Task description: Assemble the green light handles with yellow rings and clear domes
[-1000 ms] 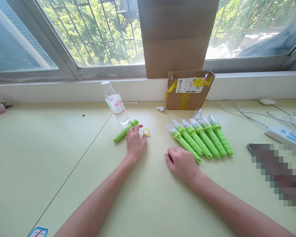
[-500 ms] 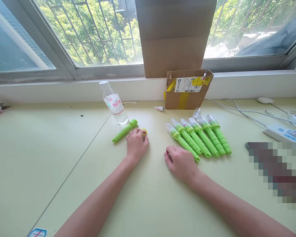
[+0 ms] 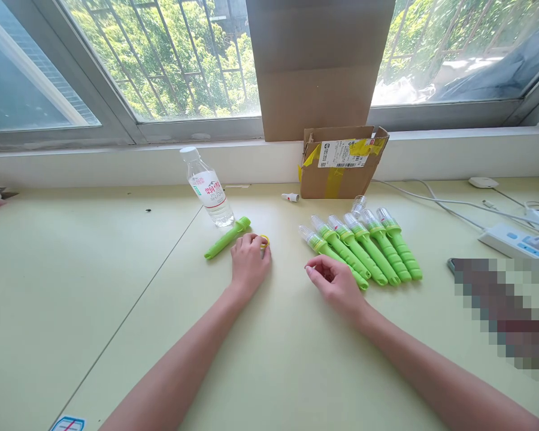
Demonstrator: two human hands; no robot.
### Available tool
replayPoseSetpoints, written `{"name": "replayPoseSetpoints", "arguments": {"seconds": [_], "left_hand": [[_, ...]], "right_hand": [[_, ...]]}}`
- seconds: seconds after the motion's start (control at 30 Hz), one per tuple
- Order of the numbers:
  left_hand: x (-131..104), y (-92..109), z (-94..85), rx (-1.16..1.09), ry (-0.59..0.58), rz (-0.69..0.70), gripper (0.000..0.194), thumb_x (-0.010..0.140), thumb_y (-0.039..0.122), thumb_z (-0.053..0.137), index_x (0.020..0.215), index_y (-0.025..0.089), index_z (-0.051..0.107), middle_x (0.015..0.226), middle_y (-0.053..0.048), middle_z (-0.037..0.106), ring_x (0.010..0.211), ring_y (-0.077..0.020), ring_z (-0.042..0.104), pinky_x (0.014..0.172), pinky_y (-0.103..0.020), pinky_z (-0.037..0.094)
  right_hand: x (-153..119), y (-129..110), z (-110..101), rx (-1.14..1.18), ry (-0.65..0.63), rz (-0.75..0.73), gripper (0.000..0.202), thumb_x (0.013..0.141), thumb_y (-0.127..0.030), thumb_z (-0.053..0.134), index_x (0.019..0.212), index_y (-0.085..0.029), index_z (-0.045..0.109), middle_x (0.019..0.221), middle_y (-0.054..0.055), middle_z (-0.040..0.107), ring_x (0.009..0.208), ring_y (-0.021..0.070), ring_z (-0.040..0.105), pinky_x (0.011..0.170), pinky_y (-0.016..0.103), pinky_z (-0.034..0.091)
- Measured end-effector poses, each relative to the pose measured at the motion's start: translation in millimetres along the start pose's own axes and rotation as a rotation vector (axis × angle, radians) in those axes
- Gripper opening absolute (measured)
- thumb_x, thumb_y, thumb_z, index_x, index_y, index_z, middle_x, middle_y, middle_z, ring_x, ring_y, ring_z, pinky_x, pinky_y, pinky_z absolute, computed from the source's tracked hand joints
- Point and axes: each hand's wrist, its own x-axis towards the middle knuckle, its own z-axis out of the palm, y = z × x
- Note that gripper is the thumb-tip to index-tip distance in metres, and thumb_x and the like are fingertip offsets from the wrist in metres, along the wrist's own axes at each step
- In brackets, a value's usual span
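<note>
My left hand [image 3: 250, 258] rests low over the table, its fingers curled at a thin yellow ring [image 3: 265, 240] that shows past the fingertips. Just left of it lies a bright green ribbed-neck tube [image 3: 227, 239] with no clear cap on it. My right hand [image 3: 336, 282] is closed, thumb and index finger drawn together; whatever may be between them is hidden. It lies against the leftmost green stick [image 3: 315, 238] of a slanted row of several green sticks [image 3: 360, 232] with clear plastic domes, covering part of that stick's handle.
A water bottle [image 3: 210, 191] stands behind the single green tube. Farther back are a small white tube [image 3: 290, 197], a clear dome [image 3: 358, 206] and a taped cardboard box [image 3: 332, 175]. On the right lie cables, a power strip [image 3: 516, 240] and a blurred-out object [image 3: 498, 311].
My right hand has turned and lifted its thumb side slightly, showing the thumb. The leftmost green stick beside it has swung a little. My left hand has barely shifted.
</note>
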Motion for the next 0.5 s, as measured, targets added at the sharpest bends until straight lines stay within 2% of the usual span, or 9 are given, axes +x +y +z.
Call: {"name": "replayPoseSetpoints", "arguments": {"seconds": [0.23, 0.5], "left_hand": [[-0.5, -1.2, -0.1, -0.041, 0.006, 0.005, 0.016, 0.086, 0.023, 0.050, 0.088, 0.021, 0.065, 0.103, -0.008, 0.063, 0.097, -0.0259, 0.054, 0.081, -0.039, 0.039], [0.0, -0.3, -1.2, -0.102, 0.028, 0.007, 0.020, 0.089, 0.030, 0.048, 0.085, 0.020, 0.064, 0.096, -0.007, 0.066, 0.093, -0.0245, 0.056, 0.079, -0.038, 0.038]], "right_hand": [[-0.7, -4.5, -0.2, 0.273, -0.022, 0.154, 0.021, 0.081, -0.037, 0.061, 0.078, -0.017, 0.063, 0.055, -0.003, 0.047, 0.050, 0.0109, 0.043, 0.048, 0.024, 0.034], [0.0, -3.2, -0.1, 0.308, -0.033, 0.145, 0.024, 0.085, -0.038, 0.057, 0.081, -0.017, 0.067, 0.053, -0.003, 0.048, 0.051, 0.0110, 0.043, 0.049, 0.025, 0.035]]}}
